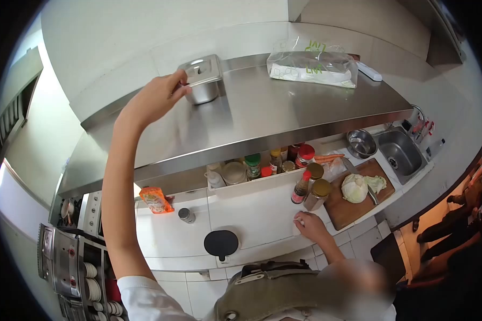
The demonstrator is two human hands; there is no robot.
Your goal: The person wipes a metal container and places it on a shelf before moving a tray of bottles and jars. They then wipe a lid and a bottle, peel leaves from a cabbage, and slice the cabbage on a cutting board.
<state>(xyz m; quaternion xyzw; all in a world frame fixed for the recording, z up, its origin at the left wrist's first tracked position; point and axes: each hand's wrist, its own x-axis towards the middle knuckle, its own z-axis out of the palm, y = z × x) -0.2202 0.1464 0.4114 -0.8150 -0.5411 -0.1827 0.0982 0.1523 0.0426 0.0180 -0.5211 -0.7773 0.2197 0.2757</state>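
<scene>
Nearest of all is a round black thing [221, 243] at the front edge of the white desk [251, 214]. Just past it the right hand [310, 224] rests on the desk with its fingers curled in. There is a small white bit at the fingertips, but I cannot tell if the hand holds it. Two brown bottles [310, 190] stand right behind that hand, and beside them lies a wooden board [353, 211] with a pale cabbage [354, 188] and a knife [372, 193] on it. More to the left sit a little tin [186, 215] and an orange packet [156, 199]. Further back a long white tray [241, 184] holds jars with green, red and yellow lids, with carrots [326, 158] next to it, then a steel bowl [361, 143] and the sink [401, 152]. A big steel shelf [262, 117] hangs over the back of the desk and hides part of the jars. The left arm goes up past the shelf's front edge and covers a strip of it. Up there the left hand [158, 99] has a finger and thumb closed on the near corner of a steel box [202, 79] with a lid, which stands at the back of the shelf by the wall. A clear plastic bag [311, 67] lies on the same shelf — well apart from the box, off to the right.
</scene>
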